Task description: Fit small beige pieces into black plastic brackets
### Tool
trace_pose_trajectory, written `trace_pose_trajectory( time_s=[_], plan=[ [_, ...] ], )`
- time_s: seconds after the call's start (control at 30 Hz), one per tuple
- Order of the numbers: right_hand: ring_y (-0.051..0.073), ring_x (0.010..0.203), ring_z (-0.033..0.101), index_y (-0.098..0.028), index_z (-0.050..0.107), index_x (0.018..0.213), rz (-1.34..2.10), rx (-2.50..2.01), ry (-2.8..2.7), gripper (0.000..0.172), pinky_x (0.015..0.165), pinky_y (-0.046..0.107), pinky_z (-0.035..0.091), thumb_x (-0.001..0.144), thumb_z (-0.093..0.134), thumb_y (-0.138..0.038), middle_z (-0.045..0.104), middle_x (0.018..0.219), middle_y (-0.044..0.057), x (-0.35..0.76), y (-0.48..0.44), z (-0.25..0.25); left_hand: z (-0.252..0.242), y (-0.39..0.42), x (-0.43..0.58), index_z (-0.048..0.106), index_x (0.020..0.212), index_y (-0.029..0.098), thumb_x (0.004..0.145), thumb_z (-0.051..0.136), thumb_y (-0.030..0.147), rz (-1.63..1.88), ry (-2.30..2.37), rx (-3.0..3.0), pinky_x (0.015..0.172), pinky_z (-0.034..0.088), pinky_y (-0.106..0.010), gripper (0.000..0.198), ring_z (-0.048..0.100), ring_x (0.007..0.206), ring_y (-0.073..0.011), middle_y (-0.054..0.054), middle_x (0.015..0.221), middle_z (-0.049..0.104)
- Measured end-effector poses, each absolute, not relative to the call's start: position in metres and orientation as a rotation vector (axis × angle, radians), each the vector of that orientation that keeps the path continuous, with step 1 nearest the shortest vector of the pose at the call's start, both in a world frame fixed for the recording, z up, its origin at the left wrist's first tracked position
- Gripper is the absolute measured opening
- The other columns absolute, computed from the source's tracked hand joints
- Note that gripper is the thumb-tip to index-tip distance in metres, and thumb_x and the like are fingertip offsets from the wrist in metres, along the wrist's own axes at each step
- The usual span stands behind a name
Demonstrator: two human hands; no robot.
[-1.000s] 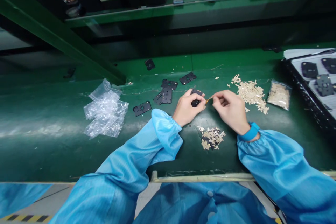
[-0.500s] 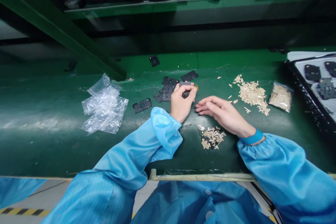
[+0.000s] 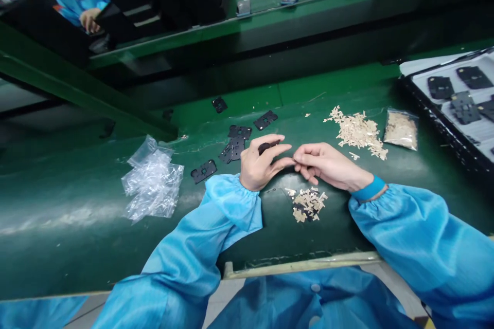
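Observation:
My left hand (image 3: 259,164) is closed around a black plastic part (image 3: 266,147), mostly hidden by the fingers. Its thumb tip meets the fingertips of my right hand (image 3: 328,165), which are pinched together; whatever is between them is too small to make out. Just below both hands lies a small heap of cream and dark T-shaped pieces (image 3: 307,205). Left of my left hand are flat black plastic plates (image 3: 233,150), some overlapping, with another black plate (image 3: 204,170) nearer me. A larger pile of cream pieces (image 3: 358,132) spreads beyond my right hand.
Clear plastic bags (image 3: 154,185) lie at left. A filled zip bag (image 3: 401,129) sits beside the large pile. At right, a black-edged tray (image 3: 436,126) holds black plates. A green post (image 3: 116,97) and raised shelf (image 3: 347,10) stand behind. Another person's hand (image 3: 89,20) shows top left.
My hands have come together, fingertips now meeting. The left fingers have spread around the black part and the right fingers have closed to a pinch. The view has tilted.

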State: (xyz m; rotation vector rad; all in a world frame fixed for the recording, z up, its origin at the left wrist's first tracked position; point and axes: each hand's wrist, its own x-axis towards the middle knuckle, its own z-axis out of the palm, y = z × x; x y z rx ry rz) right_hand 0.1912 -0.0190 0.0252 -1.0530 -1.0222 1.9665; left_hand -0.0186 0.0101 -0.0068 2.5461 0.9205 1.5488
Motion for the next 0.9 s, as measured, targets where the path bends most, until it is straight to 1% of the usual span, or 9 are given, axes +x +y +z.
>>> trace_pose_trajectory(
  time_s=[0.1, 0.23, 0.4, 0.5, 0.57, 0.67, 0.73, 0.8, 0.9],
  plan=[
    [0.006, 0.049, 0.048, -0.016, 0.068, 0.080, 2.042, -1.006, -0.910, 0.031, 0.037, 0.017, 0.037, 0.079, 0.084, -0.042, 0.063, 0.069, 0.000, 0.190, -0.022, 0.028, -0.008, 0.011, -0.018, 0.071, 0.114, 0.022, 0.084, 0.080, 0.041, 1.583, 0.833, 2.568, 0.083, 0.064, -0.026, 0.037, 0.073, 0.101, -0.0176, -0.008, 0.118, 0.067],
    [0.006, 0.048, 0.044, -0.015, 0.067, 0.080, 2.131, -0.957, -0.846, 0.028, 0.037, 0.017, 0.033, 0.078, 0.084, -0.037, 0.061, 0.065, -0.001, 0.193, -0.022, 0.029, -0.008, 0.011, -0.017, 0.072, 0.115, 0.022, 0.085, 0.079, 0.040, 1.581, 0.847, 2.549, 0.085, 0.064, -0.026, 0.035, 0.072, 0.102, -0.0174, -0.008, 0.118, 0.067],
    [0.006, 0.049, 0.041, -0.015, 0.066, 0.080, 2.140, -0.938, -0.833, 0.024, 0.039, 0.018, 0.028, 0.076, 0.084, -0.031, 0.055, 0.061, -0.003, 0.193, -0.023, 0.031, -0.011, 0.011, -0.020, 0.074, 0.112, 0.024, 0.087, 0.075, 0.045, 1.511, 0.909, 2.525, 0.083, 0.064, -0.028, 0.033, 0.072, 0.099, -0.0177, -0.008, 0.118, 0.067],
    [0.005, 0.046, 0.035, -0.016, 0.063, 0.078, 2.041, -0.996, -0.863, 0.023, 0.040, 0.019, 0.023, 0.077, 0.081, -0.031, 0.048, 0.056, -0.006, 0.192, -0.022, 0.030, -0.012, 0.010, -0.018, 0.073, 0.114, 0.025, 0.089, 0.074, 0.046, 1.386, 0.940, 2.406, 0.081, 0.062, -0.029, 0.033, 0.071, 0.092, -0.0162, -0.009, 0.122, 0.067],
    [0.005, 0.045, 0.033, -0.018, 0.061, 0.077, 1.863, -1.091, -0.935, 0.021, 0.041, 0.020, 0.022, 0.078, 0.078, -0.030, 0.046, 0.053, -0.007, 0.191, -0.020, 0.029, -0.010, 0.010, -0.013, 0.068, 0.122, 0.025, 0.096, 0.065, 0.045, 1.284, 1.000, 2.147, 0.078, 0.061, -0.029, 0.033, 0.071, 0.089, -0.0145, -0.010, 0.128, 0.065],
    [0.006, 0.046, 0.037, -0.018, 0.061, 0.077, 1.555, -1.239, -1.116, 0.015, 0.042, 0.022, 0.025, 0.078, 0.074, -0.027, 0.049, 0.056, -0.007, 0.189, -0.018, 0.024, -0.008, 0.011, -0.004, 0.048, 0.143, 0.027, 0.104, 0.049, 0.046, 1.121, 0.971, 1.594, 0.071, 0.060, -0.027, 0.043, 0.072, 0.089, -0.0152, -0.012, 0.132, 0.065],
    [0.007, 0.049, 0.041, -0.018, 0.062, 0.077, 1.421, -1.280, -1.236, 0.012, 0.046, 0.023, 0.030, 0.077, 0.073, -0.024, 0.053, 0.060, -0.005, 0.189, -0.017, 0.020, -0.007, 0.012, 0.001, 0.035, 0.151, 0.029, 0.100, 0.055, 0.047, 1.025, 0.880, 1.323, 0.074, 0.061, -0.030, 0.058, 0.074, 0.094, -0.0185, -0.012, 0.129, 0.068],
    [0.008, 0.054, 0.046, -0.018, 0.063, 0.077, 1.328, -1.293, -1.337, 0.010, 0.051, 0.024, 0.036, 0.076, 0.072, -0.021, 0.058, 0.065, -0.003, 0.189, -0.017, 0.015, -0.006, 0.013, 0.003, 0.039, 0.148, 0.027, 0.093, 0.067, 0.047, 0.975, 0.834, 1.169, 0.082, 0.063, -0.035, 0.064, 0.074, 0.101, -0.0215, -0.012, 0.124, 0.071],
    [0.011, 0.062, 0.054, -0.018, 0.065, 0.079, 1.230, -1.345, -1.436, 0.007, 0.059, 0.026, 0.043, 0.075, 0.070, -0.019, 0.064, 0.072, 0.000, 0.190, -0.016, 0.008, -0.004, 0.014, 0.003, 0.059, 0.124, 0.020, 0.084, 0.078, 0.044, 0.982, 0.884, 1.035, 0.084, 0.063, -0.037, 0.050, 0.072, 0.103, -0.0224, -0.011, 0.117, 0.073]
  ],
)
